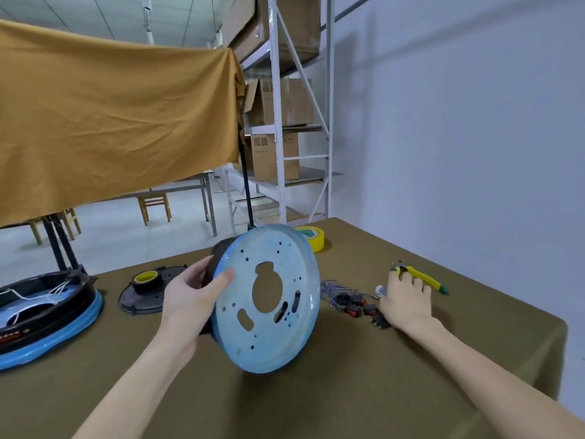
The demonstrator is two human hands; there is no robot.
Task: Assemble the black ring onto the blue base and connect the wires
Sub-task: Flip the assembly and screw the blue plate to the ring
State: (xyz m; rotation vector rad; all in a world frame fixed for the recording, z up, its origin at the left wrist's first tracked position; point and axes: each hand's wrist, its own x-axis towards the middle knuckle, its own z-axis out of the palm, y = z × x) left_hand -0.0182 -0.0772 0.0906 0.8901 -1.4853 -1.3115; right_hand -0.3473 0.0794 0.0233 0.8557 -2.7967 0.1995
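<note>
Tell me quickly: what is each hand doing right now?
Left hand: grips the tilted blue base by its edge.
Right hand: fingers down by the switches; whether it holds anything cannot be told.

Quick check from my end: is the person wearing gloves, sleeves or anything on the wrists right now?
No. The left hand and right hand are both bare, with no gloves, rings or tape showing. Both forearms are uncovered as far as the bottom of the picture, with no sleeve edge, watch, strap or cable visible.
</note>
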